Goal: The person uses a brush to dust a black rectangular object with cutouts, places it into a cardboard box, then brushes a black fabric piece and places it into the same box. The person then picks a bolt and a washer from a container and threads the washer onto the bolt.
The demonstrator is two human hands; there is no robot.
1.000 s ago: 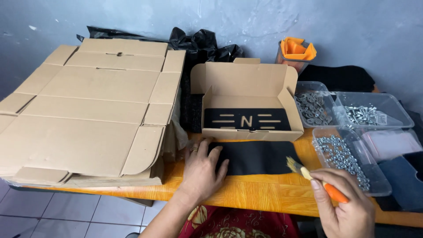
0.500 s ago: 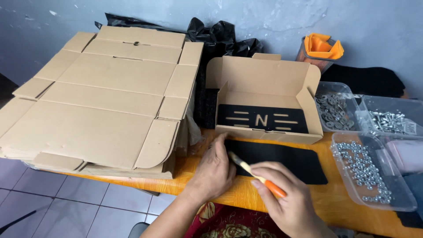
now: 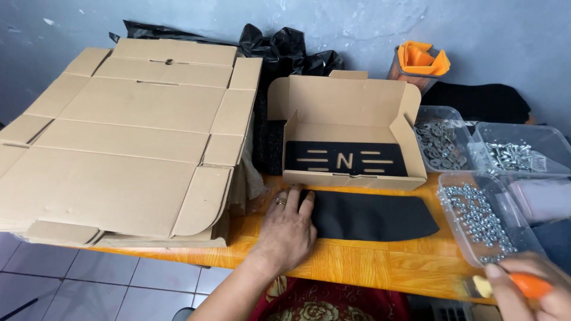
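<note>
My left hand (image 3: 288, 230) lies flat on the left end of a black curved sheet (image 3: 372, 216) that rests on the orange wooden table (image 3: 357, 264). A ring shows on one finger. At the bottom right corner, my right hand (image 3: 526, 291) grips a small brush with an orange handle (image 3: 528, 285). Just behind the sheet stands an open cardboard box (image 3: 348, 116) holding a black plate with light cut-out marks (image 3: 345, 159).
A stack of flat unfolded cardboard boxes (image 3: 125, 142) covers the table's left side. Clear plastic trays of metal nuts (image 3: 479, 217), washers (image 3: 440, 139) and screws (image 3: 514, 154) sit at the right. Black plastic bags (image 3: 285, 50) and an orange-lined cup (image 3: 419, 62) stand by the wall.
My right hand has carried the brush from over the black sheet away to the bottom right. My left hand still presses on the sheet's left end.
</note>
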